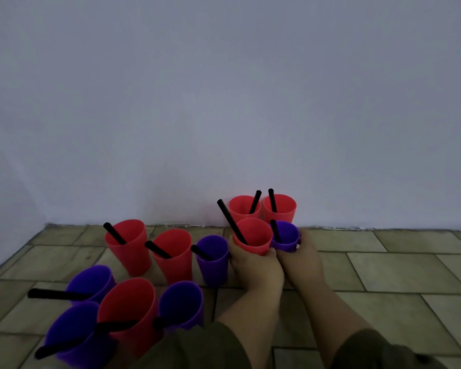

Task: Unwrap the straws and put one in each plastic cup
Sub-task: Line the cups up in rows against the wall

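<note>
Grip of the left hand (254, 265) is clamped on a red cup (254, 235), fingers curled round its left wall and the thumb on the near side below the rim. The right hand (301, 258) sits touching it on the right, wrapped round a purple cup (286, 237), with fingertips showing at that cup's right wall. Both forearms run up from the bottom of the frame, side by side, in dark sleeves (197, 347).

Both held cups sit right of centre, touching each other, open mouths up. Whether they rest on the tiled floor (383, 275) I cannot tell.

A long black straw (232, 222) stands in the red cup, its long axis slanting up and to the left, well clear of the rim. A shorter-looking straw (275, 231) in the purple cup stands nearly upright, tipped a little left.

Just behind them, against the wall (224, 102), stand two more red cups (280, 209), each with a straw. In the lower left of the frame are seven other cups (173, 254), red and purple, every one with a black straw leaning left.
</note>
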